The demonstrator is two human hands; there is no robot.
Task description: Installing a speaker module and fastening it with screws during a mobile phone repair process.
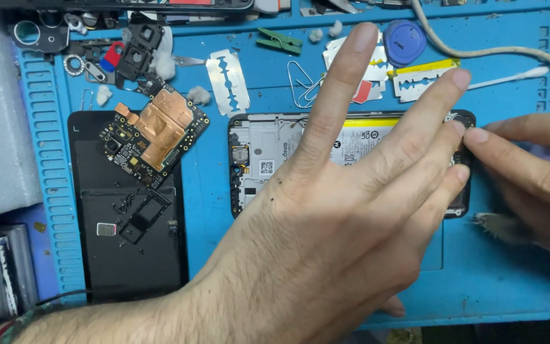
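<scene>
While left hand [345, 216] splays open, right hand [529, 172] pinches opened phone [268, 159], battery exposed.

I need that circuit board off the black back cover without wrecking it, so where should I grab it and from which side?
Probably pinch the circuit board by its bare long edges, away from the copper shield and camera modules. It lies flat and tilted diagonally on the black back cover, so come from above, fingers either side across the narrow width. The left hand is nearer.
</scene>
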